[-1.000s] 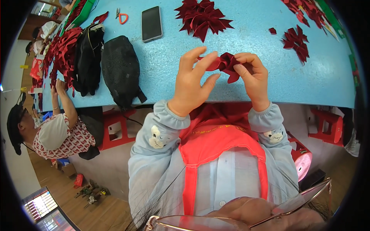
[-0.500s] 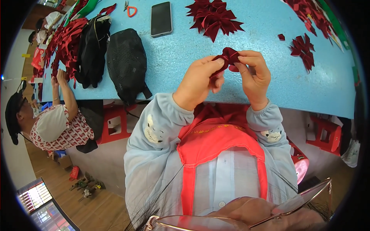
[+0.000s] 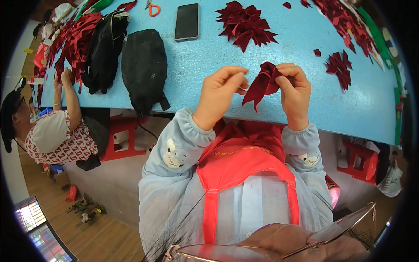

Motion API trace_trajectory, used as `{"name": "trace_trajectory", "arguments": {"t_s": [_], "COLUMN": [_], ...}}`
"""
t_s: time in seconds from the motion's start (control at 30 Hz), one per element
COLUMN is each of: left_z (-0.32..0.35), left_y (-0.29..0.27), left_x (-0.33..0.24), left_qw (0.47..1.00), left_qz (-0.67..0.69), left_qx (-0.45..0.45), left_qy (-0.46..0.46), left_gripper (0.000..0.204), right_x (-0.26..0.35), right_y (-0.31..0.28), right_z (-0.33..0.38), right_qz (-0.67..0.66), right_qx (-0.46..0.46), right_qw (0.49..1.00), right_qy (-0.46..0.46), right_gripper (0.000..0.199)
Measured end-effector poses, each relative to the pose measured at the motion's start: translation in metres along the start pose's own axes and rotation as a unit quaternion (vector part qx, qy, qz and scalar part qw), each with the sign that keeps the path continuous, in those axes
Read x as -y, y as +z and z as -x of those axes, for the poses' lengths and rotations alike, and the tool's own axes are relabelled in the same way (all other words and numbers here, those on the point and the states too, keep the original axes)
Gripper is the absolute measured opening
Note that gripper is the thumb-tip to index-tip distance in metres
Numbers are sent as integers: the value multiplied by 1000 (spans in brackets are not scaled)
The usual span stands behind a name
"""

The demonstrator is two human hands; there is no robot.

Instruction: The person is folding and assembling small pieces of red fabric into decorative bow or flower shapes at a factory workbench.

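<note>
A dark red velvet ribbon bow (image 3: pixel 263 84) with a pointed tail hangs over the near part of the blue table (image 3: pixel 196 65). My right hand (image 3: pixel 297 91) pinches it at its right side between thumb and fingers. Just left of the bow, apart from it, my left hand (image 3: pixel 220 92) has its thumb and fingers drawn together. Something thin and pale shows by those fingertips, too small to name. Beyond my hands lies a pile of similar dark red bows (image 3: pixel 246 28). More red pieces (image 3: pixel 339 70) lie to the right.
A black phone (image 3: pixel 187 22), orange-handled scissors (image 3: pixel 154 9) and a black mesh pouch (image 3: pixel 145 65) lie on the left, beside a black bag (image 3: pixel 104 52). A heap of red pieces (image 3: pixel 345 19) fills the far right. Another person (image 3: pixel 56 131) sits at left near a red stool (image 3: pixel 122 137).
My left hand has let go of the bow and moved left. The bow now hangs from my right hand with its tail down. The view has shifted slightly.
</note>
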State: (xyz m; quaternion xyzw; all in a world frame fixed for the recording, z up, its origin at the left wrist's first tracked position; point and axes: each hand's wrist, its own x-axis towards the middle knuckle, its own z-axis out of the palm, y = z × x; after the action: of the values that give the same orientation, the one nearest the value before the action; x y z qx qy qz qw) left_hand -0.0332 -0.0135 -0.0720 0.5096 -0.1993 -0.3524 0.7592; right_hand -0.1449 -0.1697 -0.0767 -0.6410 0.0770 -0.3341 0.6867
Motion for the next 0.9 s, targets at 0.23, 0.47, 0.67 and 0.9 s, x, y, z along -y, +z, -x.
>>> {"name": "trace_trajectory", "arguments": {"t_s": [0.23, 0.47, 0.67, 0.9], "left_z": [2, 3, 12, 13], "left_y": [-4, -16, -13, 2], "left_x": [-19, -22, -15, -18], "left_qw": [997, 994, 999, 997], "left_qz": [-42, -77, -38, -74], "left_qx": [44, 51, 21, 1], "left_qy": [-51, -60, -9, -20], "left_gripper": [16, 16, 11, 12], "right_x": [3, 10, 4, 9], "right_y": [18, 32, 31, 23], "right_z": [-3, -8, -7, -3], "right_qz": [49, 101, 120, 119], "right_qx": [52, 90, 97, 123], "right_qw": [997, 991, 987, 984], "right_qy": [-31, -19, -45, -51], "right_gripper": [17, 17, 14, 13]}}
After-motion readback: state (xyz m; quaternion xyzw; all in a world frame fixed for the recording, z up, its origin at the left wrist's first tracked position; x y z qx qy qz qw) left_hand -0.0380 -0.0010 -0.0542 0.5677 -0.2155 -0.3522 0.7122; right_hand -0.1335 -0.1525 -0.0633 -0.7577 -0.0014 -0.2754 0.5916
